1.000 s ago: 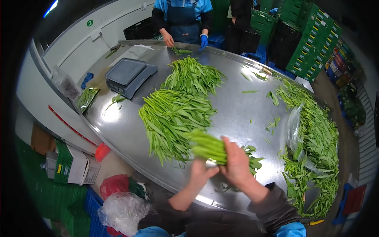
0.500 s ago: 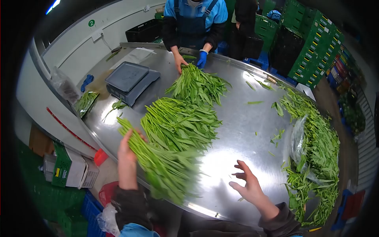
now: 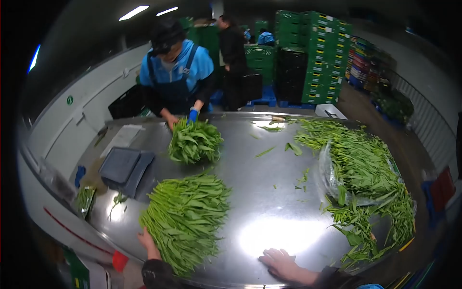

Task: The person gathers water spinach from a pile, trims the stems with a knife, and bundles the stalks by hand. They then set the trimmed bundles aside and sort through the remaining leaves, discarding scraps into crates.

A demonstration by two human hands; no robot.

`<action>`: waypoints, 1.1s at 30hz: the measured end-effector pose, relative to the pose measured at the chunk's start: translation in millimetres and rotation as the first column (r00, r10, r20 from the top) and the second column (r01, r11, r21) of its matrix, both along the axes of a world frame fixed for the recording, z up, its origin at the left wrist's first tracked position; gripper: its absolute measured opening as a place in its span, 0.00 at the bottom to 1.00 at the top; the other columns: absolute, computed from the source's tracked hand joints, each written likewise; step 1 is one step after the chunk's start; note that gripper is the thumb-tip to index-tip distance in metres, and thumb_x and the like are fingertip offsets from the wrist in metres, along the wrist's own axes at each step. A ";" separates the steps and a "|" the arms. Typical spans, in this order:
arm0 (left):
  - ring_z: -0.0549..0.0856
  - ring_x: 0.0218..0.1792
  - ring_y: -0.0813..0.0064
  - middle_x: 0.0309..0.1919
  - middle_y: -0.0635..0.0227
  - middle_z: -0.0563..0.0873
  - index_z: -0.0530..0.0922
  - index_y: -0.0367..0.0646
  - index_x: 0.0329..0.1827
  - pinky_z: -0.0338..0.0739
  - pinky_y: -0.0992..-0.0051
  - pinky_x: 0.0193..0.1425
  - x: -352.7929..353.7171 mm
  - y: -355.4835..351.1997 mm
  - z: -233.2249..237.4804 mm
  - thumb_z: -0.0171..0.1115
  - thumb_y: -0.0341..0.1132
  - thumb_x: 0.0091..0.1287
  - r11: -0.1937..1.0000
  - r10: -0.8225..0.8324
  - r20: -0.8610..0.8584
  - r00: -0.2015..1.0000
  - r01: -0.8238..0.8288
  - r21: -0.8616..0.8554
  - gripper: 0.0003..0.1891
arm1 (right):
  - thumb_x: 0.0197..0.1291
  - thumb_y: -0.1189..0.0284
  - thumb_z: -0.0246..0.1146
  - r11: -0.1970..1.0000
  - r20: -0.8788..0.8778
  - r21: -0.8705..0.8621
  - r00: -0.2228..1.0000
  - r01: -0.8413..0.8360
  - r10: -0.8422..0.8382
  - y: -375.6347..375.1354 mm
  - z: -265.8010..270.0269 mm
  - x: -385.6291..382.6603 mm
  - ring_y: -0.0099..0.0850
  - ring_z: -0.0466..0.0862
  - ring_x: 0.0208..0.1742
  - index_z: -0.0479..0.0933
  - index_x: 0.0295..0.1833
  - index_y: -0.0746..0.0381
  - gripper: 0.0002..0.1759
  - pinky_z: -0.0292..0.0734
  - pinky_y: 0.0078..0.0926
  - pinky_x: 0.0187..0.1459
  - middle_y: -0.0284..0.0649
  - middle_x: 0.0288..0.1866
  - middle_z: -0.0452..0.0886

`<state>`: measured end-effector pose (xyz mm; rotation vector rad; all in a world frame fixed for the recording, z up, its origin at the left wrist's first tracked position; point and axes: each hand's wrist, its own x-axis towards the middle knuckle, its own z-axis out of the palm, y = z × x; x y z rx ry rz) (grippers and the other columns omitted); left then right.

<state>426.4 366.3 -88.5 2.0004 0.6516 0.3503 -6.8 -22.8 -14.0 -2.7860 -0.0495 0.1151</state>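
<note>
Greens pile point(image 3: 185, 216), stalks lying diagonally, near-left to far-right

Ceiling strip lights point(image 3: 134, 12) are casting cool light from above, and white glare is blooming on the steel table point(image 3: 255, 188) just beside the right hand point(image 3: 279, 264). Fisheye distortion is bending the edges, which are falling off into black; the far background is looking dim and soft.

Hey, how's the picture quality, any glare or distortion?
Head view: strong fisheye bending, black vignette around the edges; a bright glare patch on the steel table just beyond the right hand; the pile of greens by the left hand is sharp; the background is dim.
</note>
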 end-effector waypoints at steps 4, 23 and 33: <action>0.72 0.65 0.53 0.64 0.45 0.73 0.65 0.28 0.66 0.61 0.64 0.70 -38.4 -29.8 43.0 0.63 0.36 0.65 0.987 -0.108 0.305 0.946 0.065 0.150 0.30 | 0.62 0.54 0.60 0.999 0.004 0.049 1.000 -0.010 0.010 -17.4 -52.5 -15.8 0.44 0.60 0.75 0.60 0.73 0.53 0.37 0.56 0.52 0.71 0.48 0.74 0.62; 0.50 0.76 0.43 0.74 0.36 0.54 0.53 0.22 0.71 0.42 0.51 0.78 -441.9 -374.8 2.7 0.60 0.45 0.65 -0.153 -0.961 -0.277 0.003 0.827 0.541 0.42 | 0.62 0.70 0.59 0.634 0.111 0.299 0.634 0.713 -0.765 -165.0 27.1 -266.1 0.52 0.79 0.50 0.72 0.57 0.61 0.18 0.75 0.44 0.49 0.49 0.53 0.77; 0.55 0.76 0.49 0.74 0.45 0.57 0.57 0.29 0.73 0.49 0.60 0.78 -517.1 -510.9 17.2 0.58 0.34 0.65 0.021 -0.996 0.091 0.002 0.978 0.207 0.35 | 0.54 0.62 0.66 0.563 -0.079 0.097 0.570 0.821 -0.818 -304.1 17.3 -363.4 0.44 0.80 0.43 0.75 0.45 0.59 0.17 0.76 0.43 0.42 0.44 0.39 0.79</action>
